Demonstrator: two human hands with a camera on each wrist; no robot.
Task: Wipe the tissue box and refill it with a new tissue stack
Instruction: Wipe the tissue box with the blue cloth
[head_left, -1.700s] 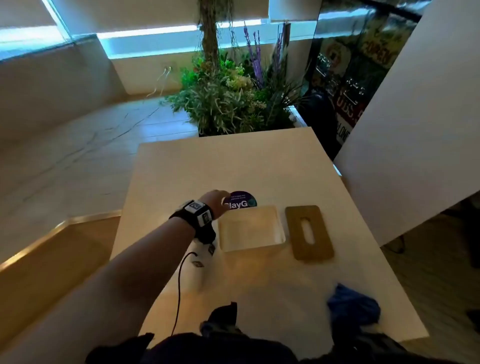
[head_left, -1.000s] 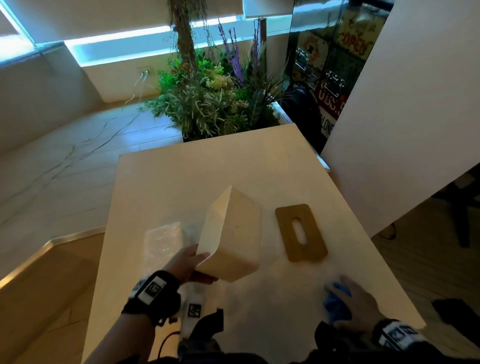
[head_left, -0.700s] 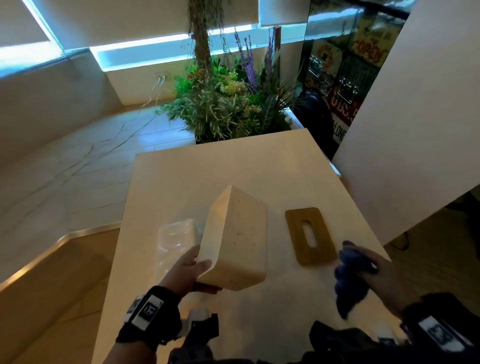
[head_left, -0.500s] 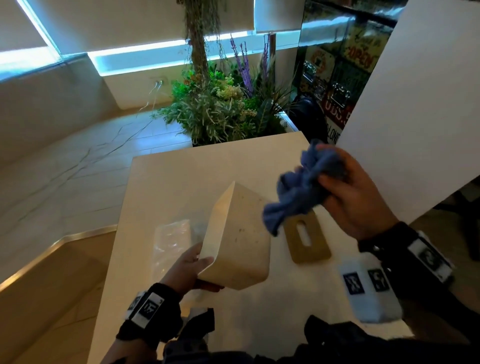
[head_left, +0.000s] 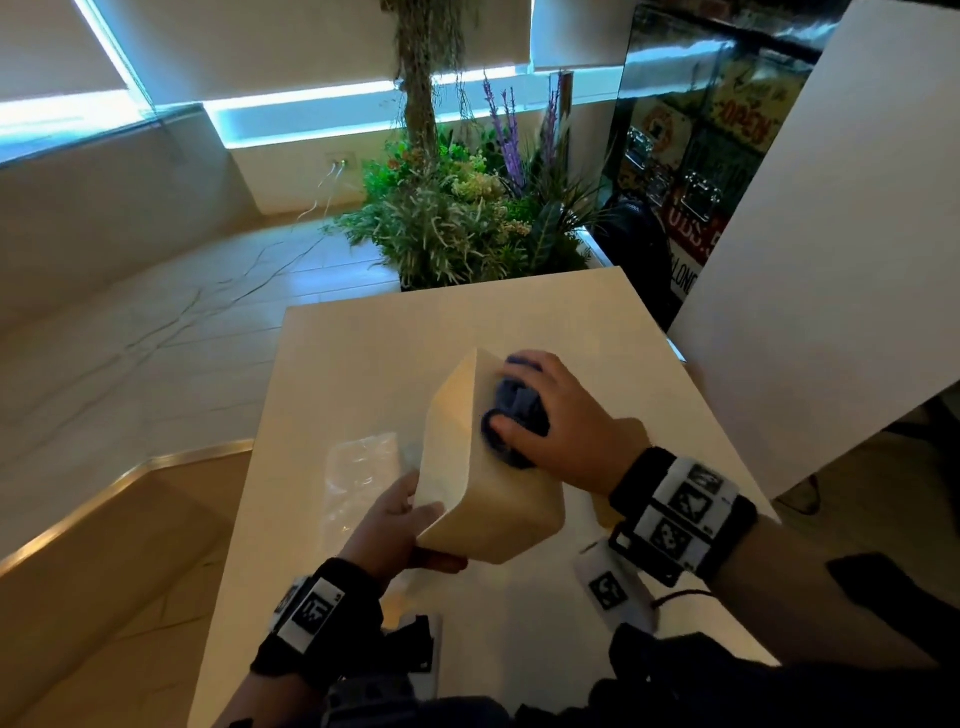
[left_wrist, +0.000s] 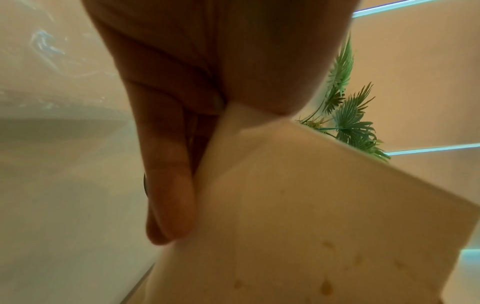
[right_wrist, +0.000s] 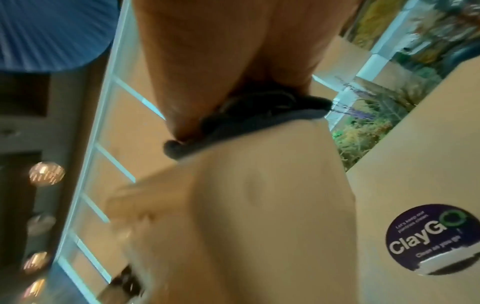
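The cream tissue box (head_left: 488, 499) is lifted off the table and tilted on edge, its open side turned left. My left hand (head_left: 400, 525) grips its near rim, thumb below and fingers (left_wrist: 168, 185) inside the wall; small brown spots mark the box (left_wrist: 324, 226) there. My right hand (head_left: 561, 421) holds a crumpled blue cloth (head_left: 511, 415) and presses it on the box's upper right face. In the right wrist view the cloth (right_wrist: 246, 123) lies between my palm and the box (right_wrist: 246, 216). A clear-wrapped tissue pack (head_left: 358, 478) lies on the table left of the box.
The pale table (head_left: 519, 322) carries a round purple sticker (right_wrist: 428, 238). The brown slotted lid is hidden behind my right arm. A planter of green and purple plants (head_left: 467, 223) stands beyond the far edge. A white panel (head_left: 831, 260) leans at the right.
My right hand picked up the blue cloth from the table's near right, carried it over, and now presses it on the box. My left hand keeps the tilted box raised.
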